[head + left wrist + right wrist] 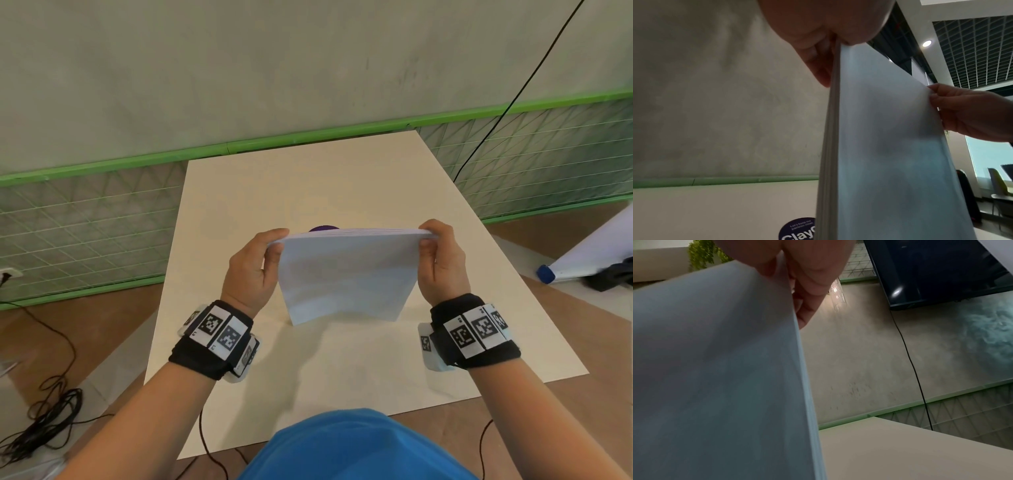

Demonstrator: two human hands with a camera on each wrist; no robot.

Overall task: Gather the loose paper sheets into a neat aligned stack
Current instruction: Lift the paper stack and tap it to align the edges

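Head view, centre frame: left hand (pixel 252 270) and right hand (pixel 443 260) pinch the upright stack (pixel 347 274) on the table (pixel 342 370), squaring it; next, I judge, lay it flat.

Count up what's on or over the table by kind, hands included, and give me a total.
Hands: 2, left hand and right hand, each pinching a side
Paper stack: 1, held upright on the table
Purple round sticker: 1
Total: 4
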